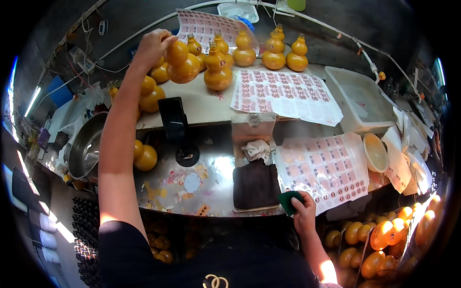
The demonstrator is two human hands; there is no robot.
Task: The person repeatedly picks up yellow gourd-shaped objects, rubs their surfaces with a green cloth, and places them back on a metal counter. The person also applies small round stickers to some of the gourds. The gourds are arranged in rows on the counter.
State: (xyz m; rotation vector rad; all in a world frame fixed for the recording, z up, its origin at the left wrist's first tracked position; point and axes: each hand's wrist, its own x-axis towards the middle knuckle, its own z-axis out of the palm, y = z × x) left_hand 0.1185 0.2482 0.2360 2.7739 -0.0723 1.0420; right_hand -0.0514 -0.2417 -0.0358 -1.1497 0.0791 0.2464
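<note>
My left hand [154, 47] stretches to the far left of the raised shelf, its fingers closed round the top of a glossy yellow-brown gourd-shaped bottle [183, 68]. Whether that bottle's base touches the shelf, I cannot tell. Beside it stands another gourd bottle [218, 77] with a small dark round sticker. Near the bench's front edge, my right hand [305, 214] pinches a dark green flat piece [290, 202], which could be a pad or scraper. A folded dark brown cloth [256, 185] lies just left of it, and a printed sticker sheet [322, 168] lies beyond.
More gourd bottles [244, 54] line the shelf's back. A second sticker sheet [287, 95] lies by a white plastic tub [362, 98]. A phone [173, 118] stands at the shelf's front. A metal basin [82, 153] sits left; gourds [379, 235] fill the lower right.
</note>
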